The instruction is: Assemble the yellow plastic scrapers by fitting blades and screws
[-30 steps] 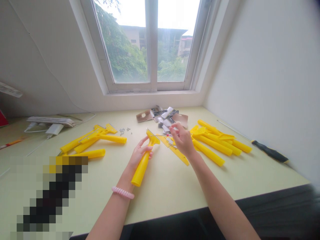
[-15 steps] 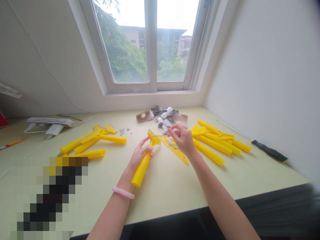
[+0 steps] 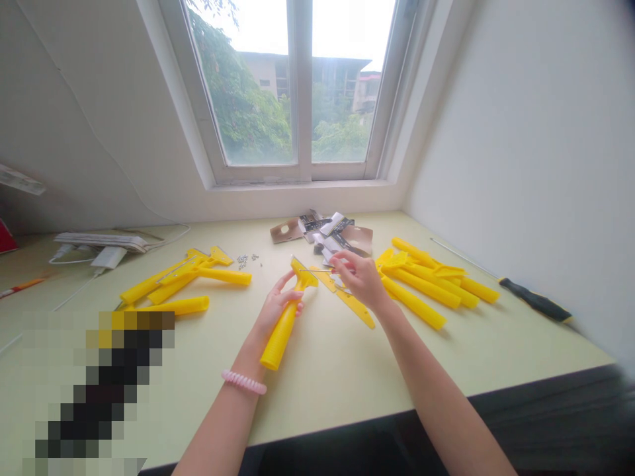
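- Pale green desk (image 3: 337, 370) beneath a white-framed window (image 3: 302, 86) looking onto trees and a building, with a white wall (image 3: 520, 165) on the right.
- Left hand (image 3: 278, 307) is closed firmly around the ribbed handle of a yellow plastic scraper (image 3: 282, 337). The handle's end sticks out below the fist, and the flared head tilts up above the fingers.
- Right hand (image 3: 360, 281) pinches a thin metal strip (image 3: 317, 270) between thumb and fingertips, just beside the scraper's head. The strip points left and its tip reaches the head, but whether they touch is hard to tell.
- Compared with half a second ago, the right hand sits slightly further left and lower. The left hand and scraper are almost unchanged.
- A coiled pink bracelet (image 3: 243, 381) circles the left wrist.
- More yellow scrapers lie in heaps on both sides: one to the left (image 3: 198, 274), one to the right (image 3: 426, 284).
- Beyond the hands are small screws (image 3: 247, 259) and torn packaging (image 3: 322, 231). A black-handled screwdriver (image 3: 536, 301) lies far right.
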`<state>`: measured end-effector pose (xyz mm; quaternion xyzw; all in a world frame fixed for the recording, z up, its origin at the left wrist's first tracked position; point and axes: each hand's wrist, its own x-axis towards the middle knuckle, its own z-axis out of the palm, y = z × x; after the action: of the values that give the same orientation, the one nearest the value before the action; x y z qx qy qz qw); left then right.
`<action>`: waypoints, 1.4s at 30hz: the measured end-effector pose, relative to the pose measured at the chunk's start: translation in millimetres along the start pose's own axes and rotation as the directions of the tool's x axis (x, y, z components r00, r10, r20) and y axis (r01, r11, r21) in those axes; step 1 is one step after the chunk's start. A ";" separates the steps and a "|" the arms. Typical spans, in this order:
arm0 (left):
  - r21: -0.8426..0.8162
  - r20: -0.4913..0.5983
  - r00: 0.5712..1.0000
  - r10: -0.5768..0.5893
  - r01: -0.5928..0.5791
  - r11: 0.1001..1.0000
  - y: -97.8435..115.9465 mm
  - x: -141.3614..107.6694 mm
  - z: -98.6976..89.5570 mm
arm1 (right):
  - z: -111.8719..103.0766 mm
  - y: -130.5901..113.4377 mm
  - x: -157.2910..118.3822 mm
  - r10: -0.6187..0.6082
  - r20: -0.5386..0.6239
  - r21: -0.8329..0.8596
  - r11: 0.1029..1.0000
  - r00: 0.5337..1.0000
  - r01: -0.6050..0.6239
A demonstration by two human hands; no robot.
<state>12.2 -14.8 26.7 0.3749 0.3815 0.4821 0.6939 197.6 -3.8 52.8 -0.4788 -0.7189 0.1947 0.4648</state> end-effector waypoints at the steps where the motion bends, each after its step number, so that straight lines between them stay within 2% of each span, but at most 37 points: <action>1: -0.004 -0.004 1.000 0.000 0.000 1.000 0.1 0.0 -0.2 | -1.1 -0.1 0.4 -0.010 0.005 -0.014 1.000 1.000 0.010; 7: -0.007 -0.019 1.000 -0.003 0.003 1.000 0.4 -1.6 0.0 | -6.1 -4.0 1.0 -0.138 0.060 -0.064 0.988 0.989 0.142; 15: 0.026 -0.025 1.000 0.001 -0.001 1.000 2.4 -5.1 3.9 | -0.6 0.1 -0.3 -0.010 0.007 -0.050 0.999 1.000 0.010; 19: 0.014 -0.047 0.999 0.005 -0.004 1.000 3.4 -5.0 3.8 | -3.5 -3.2 0.3 -0.070 0.040 -0.093 0.993 0.997 0.074; 22: 0.004 -0.042 0.999 0.002 -0.002 1.000 2.7 -3.6 2.5 | -3.7 -6.0 0.6 -0.111 0.017 -0.028 0.993 0.994 0.111; 29: 0.015 -0.012 1.000 0.012 -0.012 1.000 -0.5 -2.0 2.5 | -1.4 -4.0 -0.4 0.052 -0.063 0.064 0.997 0.997 -0.048; 35: 0.022 -0.020 1.000 0.016 -0.015 1.000 -0.6 -2.4 3.1 | -3.7 -0.3 0.6 0.111 0.005 0.068 0.991 0.994 -0.111; 38: 0.019 -0.020 1.000 0.012 -0.012 1.000 -0.3 -2.1 2.8 | -4.2 -1.0 1.4 0.081 -0.002 0.040 0.996 0.997 -0.081; 42: 0.017 -0.030 0.999 0.015 -0.015 1.000 0.0 -1.9 3.1 | -3.6 -6.3 1.3 -0.039 0.056 0.048 0.998 0.998 0.036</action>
<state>14.5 -17.1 28.3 0.3764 0.3931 0.4896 0.6813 197.4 -6.2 59.8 -0.4486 -0.7359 0.2163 0.4587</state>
